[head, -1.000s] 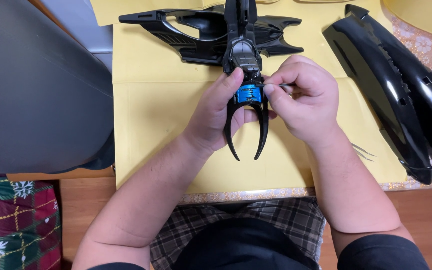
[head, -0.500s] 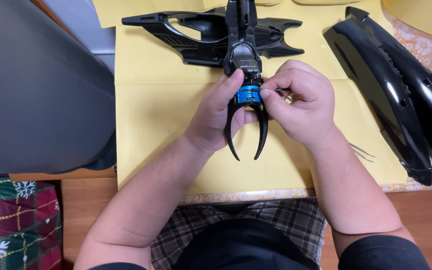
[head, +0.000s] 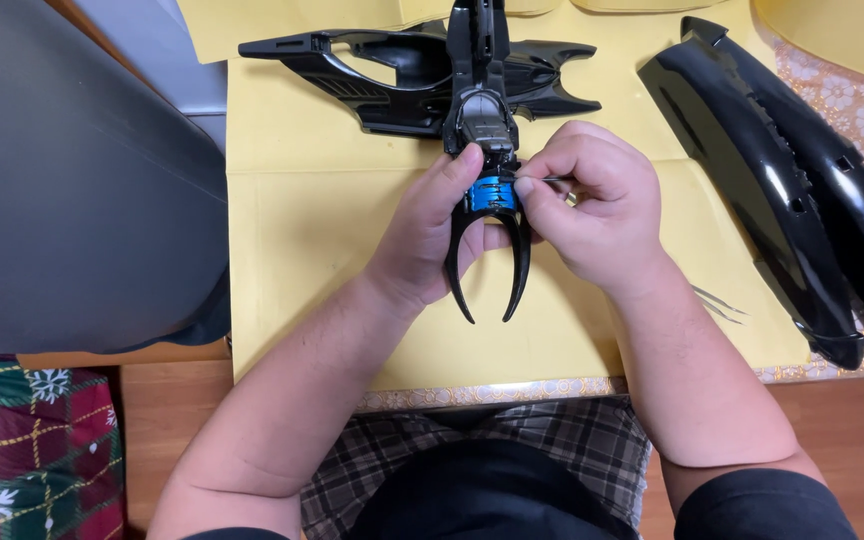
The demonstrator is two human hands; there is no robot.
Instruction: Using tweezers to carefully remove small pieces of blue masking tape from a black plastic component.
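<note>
We are holding a black model [head: 487, 150] over the yellow paper [head: 302, 250] on the desk [head: 852, 110]. Our left hand [head: 427, 235] is curling around the model's forked front end from nine o'clock, thumb resting on top just above the blue part [head: 493, 192], its fingers closed underneath so the two curved prongs [head: 490, 270] are pointing toward six o'clock. Our right hand [head: 592, 205] is coming in from three o'clock, its fingers pinched shut on a thin metal tool [head: 555, 180] whose tip is touching the blue part. We cannot tell what kind of tool it is. The model's wings are spreading out at twelve o'clock, lying on the paper. Two long glossy black shells [head: 792, 180] are lying well apart at two o'clock, and tweezers [head: 720, 303] are sitting near our right wrist at four o'clock. A grey chair [head: 62, 200] is standing at nine o'clock.
</note>
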